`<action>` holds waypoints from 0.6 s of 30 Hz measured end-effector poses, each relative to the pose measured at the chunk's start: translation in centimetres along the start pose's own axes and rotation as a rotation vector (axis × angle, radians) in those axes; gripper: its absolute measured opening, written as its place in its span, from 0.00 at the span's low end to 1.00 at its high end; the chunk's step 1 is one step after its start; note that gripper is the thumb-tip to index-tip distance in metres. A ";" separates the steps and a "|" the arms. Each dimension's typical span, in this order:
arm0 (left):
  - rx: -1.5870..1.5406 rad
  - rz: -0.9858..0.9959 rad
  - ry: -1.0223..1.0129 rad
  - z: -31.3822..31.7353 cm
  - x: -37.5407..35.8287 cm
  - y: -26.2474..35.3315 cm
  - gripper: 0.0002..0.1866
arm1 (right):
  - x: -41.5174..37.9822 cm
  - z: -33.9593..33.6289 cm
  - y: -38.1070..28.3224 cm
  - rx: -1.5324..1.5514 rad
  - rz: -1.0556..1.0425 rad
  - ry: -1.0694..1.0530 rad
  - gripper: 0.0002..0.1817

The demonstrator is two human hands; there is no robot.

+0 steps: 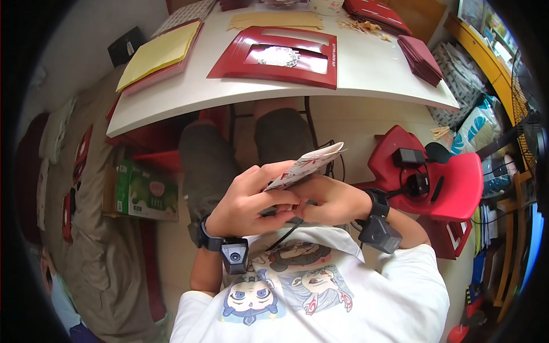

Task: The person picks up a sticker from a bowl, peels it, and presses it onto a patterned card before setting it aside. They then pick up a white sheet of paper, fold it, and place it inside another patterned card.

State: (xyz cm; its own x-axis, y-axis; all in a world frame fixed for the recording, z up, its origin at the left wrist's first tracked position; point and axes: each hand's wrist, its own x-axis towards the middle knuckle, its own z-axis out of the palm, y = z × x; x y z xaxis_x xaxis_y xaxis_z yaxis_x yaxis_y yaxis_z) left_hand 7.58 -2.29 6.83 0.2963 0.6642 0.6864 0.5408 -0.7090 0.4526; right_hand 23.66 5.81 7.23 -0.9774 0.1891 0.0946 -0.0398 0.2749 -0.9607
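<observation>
Close to my chest, my left hand [250, 200] and my right hand [331, 200] are together around a folded white paper piece with a red and grey pattern [303, 167]. The fingers of my left hand wrap its near end. My right hand's curled fingers press against its lower side, and their tips are partly hidden. The paper's open upper end points up and to the right. Beyond the hands, a red flat package with a window [240, 57] lies on the white table [366, 97].
A yellow paper stack [157, 57] is at the table's left, dark red envelopes [420, 60] at its right. A red stool [460, 194] holding small black devices stands right of my legs. A green box [146, 191] sits on the floor at left.
</observation>
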 end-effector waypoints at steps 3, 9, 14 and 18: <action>-0.039 -0.035 0.013 0.1 -0.1 0.2 0.13 | 0.2 -0.2 -1.0 -0.082 0.028 -0.016 0.13; 0.061 -0.040 0.051 -0.4 -0.3 0.8 0.14 | 0.8 -0.8 -2.1 -0.241 0.052 -0.046 0.12; 0.137 -0.026 0.116 -0.5 -0.3 0.9 0.13 | 1.2 -0.8 -1.6 -0.280 -0.054 0.004 0.11; 0.202 0.025 0.144 -0.7 0.2 1.1 0.13 | 1.3 -0.8 -1.8 -0.305 -0.119 0.049 0.10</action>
State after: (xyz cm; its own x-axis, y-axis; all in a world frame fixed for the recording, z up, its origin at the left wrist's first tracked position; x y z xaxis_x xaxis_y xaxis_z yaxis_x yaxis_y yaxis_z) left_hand 7.72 -3.15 7.82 0.2036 0.5961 0.7767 0.6859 -0.6530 0.3213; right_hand 22.60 6.34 9.32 -0.9582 0.1822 0.2208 -0.0814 0.5662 -0.8203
